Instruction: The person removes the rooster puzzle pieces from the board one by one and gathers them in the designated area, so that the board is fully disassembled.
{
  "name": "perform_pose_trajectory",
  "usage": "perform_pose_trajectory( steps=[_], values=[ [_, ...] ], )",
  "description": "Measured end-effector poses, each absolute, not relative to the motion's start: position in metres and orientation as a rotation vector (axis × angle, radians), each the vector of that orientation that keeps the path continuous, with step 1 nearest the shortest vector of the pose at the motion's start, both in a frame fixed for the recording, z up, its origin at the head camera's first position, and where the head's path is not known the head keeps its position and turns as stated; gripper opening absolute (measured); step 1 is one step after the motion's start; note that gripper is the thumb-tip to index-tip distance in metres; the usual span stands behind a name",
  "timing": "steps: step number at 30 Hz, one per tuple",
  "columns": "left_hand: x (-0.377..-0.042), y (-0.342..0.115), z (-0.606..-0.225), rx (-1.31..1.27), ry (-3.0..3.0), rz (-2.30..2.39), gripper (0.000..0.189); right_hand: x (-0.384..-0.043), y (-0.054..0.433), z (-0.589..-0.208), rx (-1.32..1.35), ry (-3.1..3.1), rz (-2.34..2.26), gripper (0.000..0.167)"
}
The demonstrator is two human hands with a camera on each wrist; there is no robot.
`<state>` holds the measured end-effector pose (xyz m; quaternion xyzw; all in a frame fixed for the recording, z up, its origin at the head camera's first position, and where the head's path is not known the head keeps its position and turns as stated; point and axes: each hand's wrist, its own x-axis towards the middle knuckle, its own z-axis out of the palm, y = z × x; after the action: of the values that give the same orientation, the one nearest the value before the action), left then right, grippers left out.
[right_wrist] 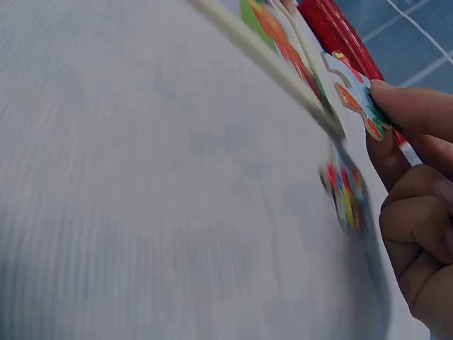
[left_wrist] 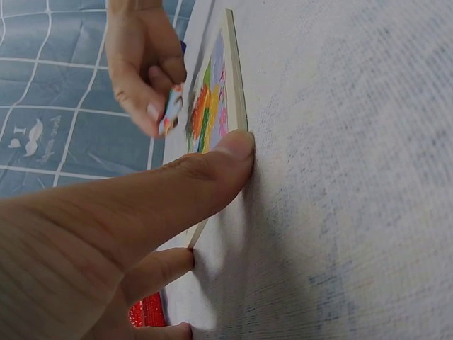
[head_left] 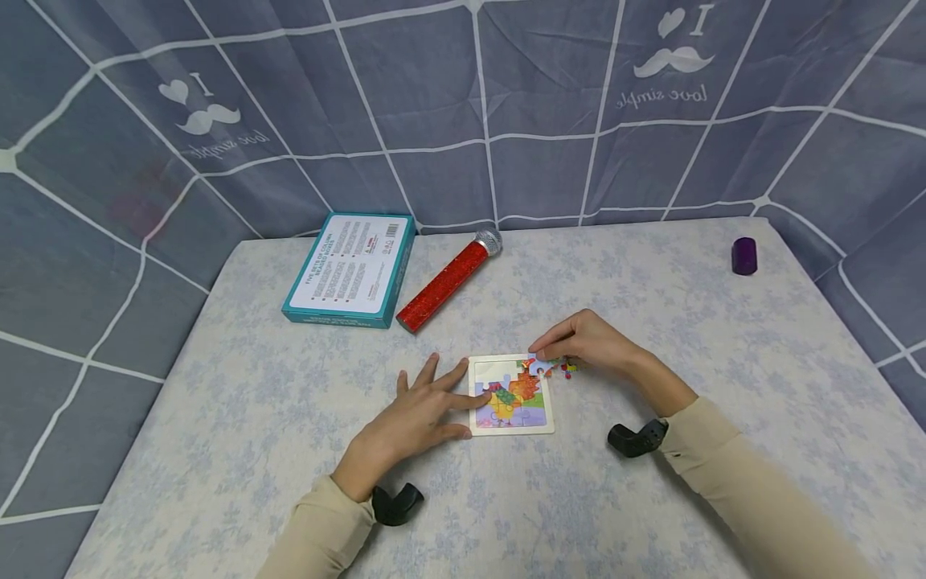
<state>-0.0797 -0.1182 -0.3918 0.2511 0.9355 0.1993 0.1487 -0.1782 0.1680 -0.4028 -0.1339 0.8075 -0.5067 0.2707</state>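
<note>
A square jigsaw puzzle board [head_left: 514, 431] with a pale frame lies on the table, several colourful pieces fitted in it and its upper left part bare. My left hand [head_left: 415, 414] rests at the board's left side, fingers spread, with the index fingertip on the picture. In the left wrist view, the thumb [left_wrist: 191, 177] touches the frame's near edge. Between thumb and fingers, my right hand [head_left: 595, 346] pinches a light blue puzzle piece [right_wrist: 359, 95] over the board's upper right corner. Several loose puzzle pieces [head_left: 568, 370] lie just right of the board, partly under that hand.
Behind the board lies a red glittery microphone [head_left: 448, 283] with a silver head. A teal-edged box [head_left: 350, 269] sits at the back left. Near the back right corner is a small dark purple cylinder [head_left: 743, 256]. A grey checked curtain [head_left: 434, 96] hangs behind the table.
</note>
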Motion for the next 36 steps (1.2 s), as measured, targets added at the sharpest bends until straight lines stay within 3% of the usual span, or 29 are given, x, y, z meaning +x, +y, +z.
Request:
perform_pose_trajectory(
  steps=[15, 36],
  values=[
    [-0.079, -0.118, -0.391, 0.714, 2.69, 0.605, 0.054, -0.174, 0.234, -0.407, -0.224, 2.213, -1.371, 0.029],
    [-0.079, -0.117, -0.393, 0.702, 2.687, 0.617, 0.053, -0.172, 0.232, -0.4, -0.338, 2.388, -1.21, 0.018]
  ],
)
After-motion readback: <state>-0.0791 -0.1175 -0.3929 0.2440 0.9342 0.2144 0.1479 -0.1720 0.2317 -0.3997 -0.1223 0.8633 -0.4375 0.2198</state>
